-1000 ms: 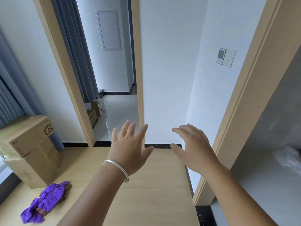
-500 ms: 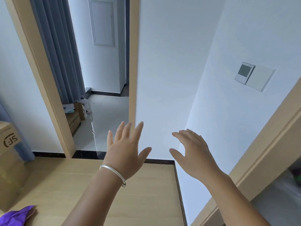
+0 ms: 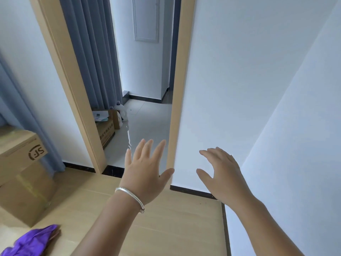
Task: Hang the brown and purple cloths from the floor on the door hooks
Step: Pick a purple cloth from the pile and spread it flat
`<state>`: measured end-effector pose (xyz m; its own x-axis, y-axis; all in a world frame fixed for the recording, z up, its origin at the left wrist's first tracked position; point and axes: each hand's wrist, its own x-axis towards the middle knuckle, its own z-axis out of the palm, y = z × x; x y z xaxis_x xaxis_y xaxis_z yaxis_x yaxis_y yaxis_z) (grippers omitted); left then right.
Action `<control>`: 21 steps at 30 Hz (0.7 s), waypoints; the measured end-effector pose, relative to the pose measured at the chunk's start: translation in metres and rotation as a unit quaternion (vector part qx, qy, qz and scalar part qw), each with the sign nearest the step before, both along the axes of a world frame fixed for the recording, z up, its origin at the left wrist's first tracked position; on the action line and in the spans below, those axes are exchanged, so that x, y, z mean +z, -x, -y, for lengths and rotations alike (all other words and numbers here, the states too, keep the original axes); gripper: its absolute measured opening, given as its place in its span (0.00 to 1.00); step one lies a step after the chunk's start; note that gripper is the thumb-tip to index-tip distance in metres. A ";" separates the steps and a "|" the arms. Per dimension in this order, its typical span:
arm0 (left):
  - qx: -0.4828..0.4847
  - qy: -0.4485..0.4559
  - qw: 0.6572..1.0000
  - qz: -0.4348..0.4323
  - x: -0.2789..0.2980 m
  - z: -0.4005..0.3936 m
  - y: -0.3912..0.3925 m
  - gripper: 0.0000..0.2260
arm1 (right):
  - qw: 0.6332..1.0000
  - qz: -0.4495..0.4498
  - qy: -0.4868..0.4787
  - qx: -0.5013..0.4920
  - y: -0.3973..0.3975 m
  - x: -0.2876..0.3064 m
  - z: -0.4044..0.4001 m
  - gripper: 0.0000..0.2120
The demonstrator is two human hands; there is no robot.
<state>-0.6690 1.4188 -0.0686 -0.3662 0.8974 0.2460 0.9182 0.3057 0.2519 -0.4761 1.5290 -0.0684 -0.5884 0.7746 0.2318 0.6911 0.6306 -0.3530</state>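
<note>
Left hand [image 3: 145,174], silver bracelet [image 3: 130,197] at wrist: raised, fingers spread, empty, as half a second before. Right hand [image 3: 224,177]: fingers loosely bent, empty, unchanged. Purple cloth [image 3: 30,242]: on wooden floor [image 3: 166,228], bottom-left corner, more of it showing than before; brown edge beside it. Cardboard box [image 3: 20,174]: left edge, fuller in view.

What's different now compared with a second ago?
Only the view swung: right, so the purple cloth nearly left the frame, then back left, bringing it and the box back into view. Nothing was picked up or let go. The left hand and right hand stay open and empty, held out ahead; the cloth stays on the floor.
</note>
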 end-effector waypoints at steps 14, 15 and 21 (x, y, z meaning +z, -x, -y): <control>0.256 0.017 0.966 0.014 -0.005 -0.080 0.129 0.31 | 0.962 -0.011 -0.007 0.272 0.215 -0.016 -0.174 0.24; 0.276 0.016 0.961 0.017 -0.006 -0.080 0.137 0.31 | 0.956 -0.007 -0.005 0.293 0.233 -0.017 -0.179 0.25; 0.390 0.026 0.920 0.016 -0.011 -0.052 0.186 0.32 | 0.917 0.012 0.005 0.398 0.331 -0.019 -0.170 0.26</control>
<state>-0.8547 1.4711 -0.0791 -0.9103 0.3693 0.1870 0.4070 0.8809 0.2416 -0.8069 1.6992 -0.0876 -0.9736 0.0986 0.2060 0.0201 0.9354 -0.3529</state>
